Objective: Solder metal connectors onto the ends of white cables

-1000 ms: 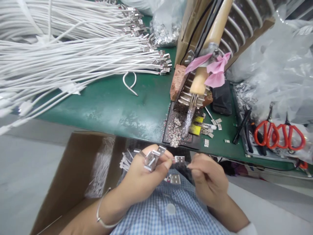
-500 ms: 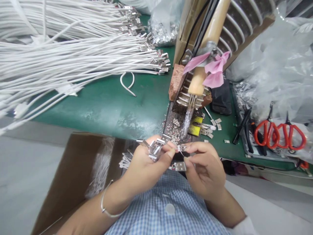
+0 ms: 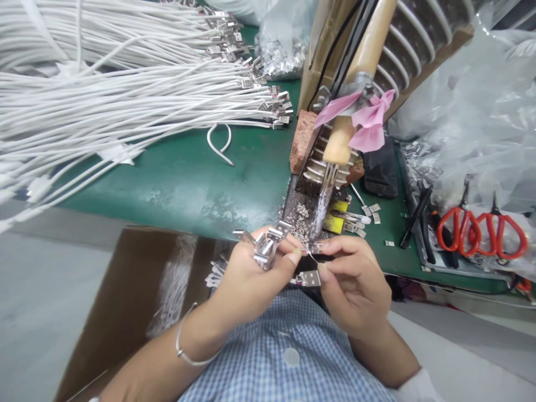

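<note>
My left hand point(image 3: 255, 279) is closed around a bunch of white USB cables, whose metal USB plugs point(image 3: 268, 245) stick up above its fingers. My right hand point(image 3: 355, 285) pinches a small USB connector point(image 3: 314, 247) by its right end, close to the left fingertips. A thin bent wire point(image 3: 312, 257), perhaps solder, runs from that connector to the right thumb. Just above is the tip of a wooden-handled soldering iron point(image 3: 322, 209); whether it touches the connector I cannot tell. Another USB plug point(image 3: 310, 278) hangs below, between the hands.
Bundles of white cables point(image 3: 159, 100) lie at the left of the green table point(image 3: 176, 190). A brick point(image 3: 303, 139) and metal coil stand by the iron. Farther right are a black phone point(image 3: 380, 170), loose connectors point(image 3: 371, 211) and red-handled scissors point(image 3: 456, 229). An open cardboard box point(image 3: 121, 290) sits below left.
The pinched connector has risen slightly towards the iron's tip. Both hands keep their grips; the rest of the scene shifts only a little with the camera.
</note>
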Tool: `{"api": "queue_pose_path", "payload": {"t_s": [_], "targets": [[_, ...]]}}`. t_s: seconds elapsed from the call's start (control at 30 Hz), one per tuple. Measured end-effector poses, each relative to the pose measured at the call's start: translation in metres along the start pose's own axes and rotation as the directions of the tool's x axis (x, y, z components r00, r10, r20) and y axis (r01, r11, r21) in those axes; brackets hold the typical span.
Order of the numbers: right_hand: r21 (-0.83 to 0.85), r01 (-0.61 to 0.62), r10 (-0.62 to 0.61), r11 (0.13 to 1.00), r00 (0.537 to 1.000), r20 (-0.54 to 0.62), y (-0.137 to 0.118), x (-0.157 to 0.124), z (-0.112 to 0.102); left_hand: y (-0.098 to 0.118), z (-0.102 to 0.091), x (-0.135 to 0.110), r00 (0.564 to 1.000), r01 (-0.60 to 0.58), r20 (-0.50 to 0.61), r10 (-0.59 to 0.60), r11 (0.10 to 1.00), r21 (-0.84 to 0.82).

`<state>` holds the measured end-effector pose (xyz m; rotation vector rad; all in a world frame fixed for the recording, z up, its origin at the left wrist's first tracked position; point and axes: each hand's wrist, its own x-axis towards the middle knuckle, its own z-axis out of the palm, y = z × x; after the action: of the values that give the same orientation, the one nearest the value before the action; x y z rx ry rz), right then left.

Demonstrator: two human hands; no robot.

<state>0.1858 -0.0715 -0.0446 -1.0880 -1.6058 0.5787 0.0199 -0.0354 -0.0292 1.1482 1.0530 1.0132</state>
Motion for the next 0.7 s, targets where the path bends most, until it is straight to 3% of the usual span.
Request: {"api": "queue_pose_path", "payload": {"t_s": [0.7], "targets": [[0.005, 0.066, -0.066, 0.998, 0.998, 0.005, 0.0017, 0.0055, -0.001, 0.0063, 0.0006, -0.0002, 1.0, -0.003, -0.007, 0.003, 0.995, -0.096]]}}
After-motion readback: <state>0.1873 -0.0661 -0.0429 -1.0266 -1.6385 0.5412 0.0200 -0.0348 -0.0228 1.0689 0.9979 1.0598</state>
